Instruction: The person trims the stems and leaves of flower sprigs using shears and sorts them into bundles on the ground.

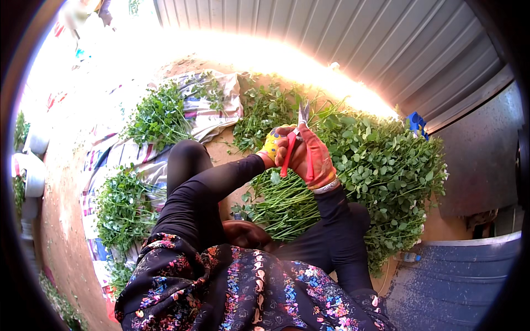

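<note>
My right hand [319, 159], in a stained orange-red glove, holds red-handled scissors [304, 113] with the slightly parted blades pointing away from me. Close beside it on the left is my left hand [271, 142] in a yellow dotted glove. Its fingers are partly hidden behind the right hand, so I cannot tell whether they grip anything. Below both hands, cut green stems [285, 205] lie side by side between my legs. A large heap of leafy stems [381, 169] with a few white flowers spreads to the right. Another leafy pile [265, 111] lies just beyond the hands.
Leafy bunches [159, 113] rest on a striped cloth [215, 120] to the left. A corrugated metal wall [331, 29] rises ahead. At right are a blue object [417, 123], a grey metal panel [476, 153], a plastic bottle [410, 257] and a dark blue ridged surface [455, 285].
</note>
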Available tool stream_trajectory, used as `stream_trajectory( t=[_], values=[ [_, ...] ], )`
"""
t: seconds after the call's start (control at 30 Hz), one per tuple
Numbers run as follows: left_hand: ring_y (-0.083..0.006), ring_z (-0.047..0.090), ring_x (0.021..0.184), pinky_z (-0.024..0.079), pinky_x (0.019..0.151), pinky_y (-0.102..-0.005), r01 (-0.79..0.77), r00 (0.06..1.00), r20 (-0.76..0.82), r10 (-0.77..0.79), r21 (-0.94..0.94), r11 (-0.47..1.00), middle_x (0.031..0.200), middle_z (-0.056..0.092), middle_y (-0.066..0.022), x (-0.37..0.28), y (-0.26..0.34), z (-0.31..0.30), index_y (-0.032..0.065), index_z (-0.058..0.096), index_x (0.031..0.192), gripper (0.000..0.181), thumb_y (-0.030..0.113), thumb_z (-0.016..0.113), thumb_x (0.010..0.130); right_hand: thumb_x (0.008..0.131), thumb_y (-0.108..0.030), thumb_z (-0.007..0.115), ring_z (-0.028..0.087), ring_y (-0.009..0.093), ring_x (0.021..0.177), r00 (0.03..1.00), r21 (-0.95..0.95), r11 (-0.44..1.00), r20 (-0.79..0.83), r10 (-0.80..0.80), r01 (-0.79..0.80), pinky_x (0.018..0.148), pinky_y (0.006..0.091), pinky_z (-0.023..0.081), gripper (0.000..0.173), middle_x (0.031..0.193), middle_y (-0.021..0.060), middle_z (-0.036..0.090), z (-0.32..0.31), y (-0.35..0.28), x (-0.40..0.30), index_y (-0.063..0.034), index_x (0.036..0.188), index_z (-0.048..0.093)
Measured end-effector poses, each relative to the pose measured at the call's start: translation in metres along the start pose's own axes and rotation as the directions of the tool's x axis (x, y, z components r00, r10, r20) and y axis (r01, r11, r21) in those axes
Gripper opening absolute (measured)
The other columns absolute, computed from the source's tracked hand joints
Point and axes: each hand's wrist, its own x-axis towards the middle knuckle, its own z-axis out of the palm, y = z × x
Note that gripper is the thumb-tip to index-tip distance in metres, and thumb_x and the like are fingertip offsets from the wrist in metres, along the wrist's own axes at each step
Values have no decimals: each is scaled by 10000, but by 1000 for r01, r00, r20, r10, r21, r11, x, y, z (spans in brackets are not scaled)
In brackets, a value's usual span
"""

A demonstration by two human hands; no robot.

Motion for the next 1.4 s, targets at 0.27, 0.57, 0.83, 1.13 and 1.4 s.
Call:
stream_trajectory(
  t=[0.27,0.57,0.83,1.13,1.4],
  values=[
    [-201,447,531,389,495,-339,78,981,188,-43,-183,980,619,518,-8,6,-2,13,140,578,767,271,292,401,905,939,-426,447,504,160,544,997,179,982,63,42,-53,490,317,462,518,719,55,529,-28,-5,1,66,1092,487],
    [-226,634,704,509,631,-322,118,632,303,713,872,-474,794,648,-95,-11,94,-3,84,652,839,156,205,632,742,937,-367,466,549,178,513,979,-278,939,45,-200,204,386,289,478,478,719,66,550,19,-19,-19,65,1141,470],
    [-153,608,691,509,634,-252,-557,308,-289,906,717,418,780,626,-59,-125,199,67,21,644,845,87,66,639,771,836,-159,640,532,103,599,837,-883,453,-154,-525,122,522,235,440,259,724,36,580,-53,-13,-5,-97,1073,557],
    [-154,617,715,504,607,-243,-734,183,-344,921,576,361,823,641,-59,-185,217,38,46,636,978,186,89,660,799,878,-150,589,525,59,538,977,-834,552,-116,-179,2,467,193,408,153,679,28,616,-18,45,2,-76,1011,585],
    [-140,582,741,496,626,-282,-505,193,-306,932,784,362,873,621,-58,-168,144,-28,42,584,1004,242,206,651,839,866,-118,593,549,62,536,931,-971,171,97,-351,166,476,224,431,94,658,27,614,8,56,21,-83,954,590]
  ],
)
